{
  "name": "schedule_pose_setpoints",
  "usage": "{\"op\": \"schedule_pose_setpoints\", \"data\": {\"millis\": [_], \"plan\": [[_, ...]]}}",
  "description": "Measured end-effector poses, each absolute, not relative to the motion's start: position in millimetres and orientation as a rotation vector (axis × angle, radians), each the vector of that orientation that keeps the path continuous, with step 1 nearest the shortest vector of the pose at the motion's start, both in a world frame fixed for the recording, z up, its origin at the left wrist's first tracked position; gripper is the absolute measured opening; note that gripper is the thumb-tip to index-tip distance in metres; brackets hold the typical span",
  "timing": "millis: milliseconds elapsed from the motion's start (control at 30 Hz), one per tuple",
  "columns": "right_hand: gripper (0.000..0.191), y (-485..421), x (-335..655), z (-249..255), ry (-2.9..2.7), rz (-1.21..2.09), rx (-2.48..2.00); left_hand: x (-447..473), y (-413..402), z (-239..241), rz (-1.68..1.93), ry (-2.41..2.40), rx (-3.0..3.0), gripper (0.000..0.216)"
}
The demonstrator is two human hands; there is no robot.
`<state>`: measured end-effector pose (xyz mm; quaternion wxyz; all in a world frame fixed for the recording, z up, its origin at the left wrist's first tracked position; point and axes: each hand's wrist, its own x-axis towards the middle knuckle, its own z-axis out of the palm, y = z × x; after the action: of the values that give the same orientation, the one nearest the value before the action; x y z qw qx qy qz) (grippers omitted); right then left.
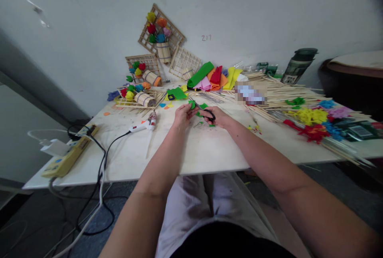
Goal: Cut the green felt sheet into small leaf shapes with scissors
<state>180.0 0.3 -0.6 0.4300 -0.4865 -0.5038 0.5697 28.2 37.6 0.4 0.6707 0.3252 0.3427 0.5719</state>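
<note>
Over the middle of the white table (167,162), my left hand (182,115) pinches a small piece of green felt (192,104). My right hand (220,117) is closed round the black handles of a pair of scissors (211,115). The blades point left and reach the green piece; whether they are cutting into it I cannot make out. Green scraps (203,106) lie beside and beneath the scissors. Just beyond my left hand is a larger green felt sheet (177,92) on a yellow one. Small blue, orange and yellow cut pieces (162,105) rest to its left.
A white glue gun (140,127) and a power strip (72,152) with trailing cables occupy the left. Stick lattices with felt flowers (161,30) lean on the wall. Rolled felt (201,75), wooden sticks (281,94), bright fuzzy bundles (314,124) and a dark bottle (299,66) stretch rightward.
</note>
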Motion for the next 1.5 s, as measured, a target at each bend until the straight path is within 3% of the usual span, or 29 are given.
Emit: {"op": "schedule_pose_setpoints", "data": {"millis": [667, 1500], "plan": [[0.023, -18.3, 175.5, 17.6, -1.26, 1.405, -1.273, 29.4, 36.8, -2.1, 1.258, 0.772, 0.782, 0.02], [0.019, -2.8, 179.4, 0.4, -1.276, 1.393, -1.225, 27.1, 38.9, -2.7, 1.259, 0.756, 0.803, 0.013]]}}
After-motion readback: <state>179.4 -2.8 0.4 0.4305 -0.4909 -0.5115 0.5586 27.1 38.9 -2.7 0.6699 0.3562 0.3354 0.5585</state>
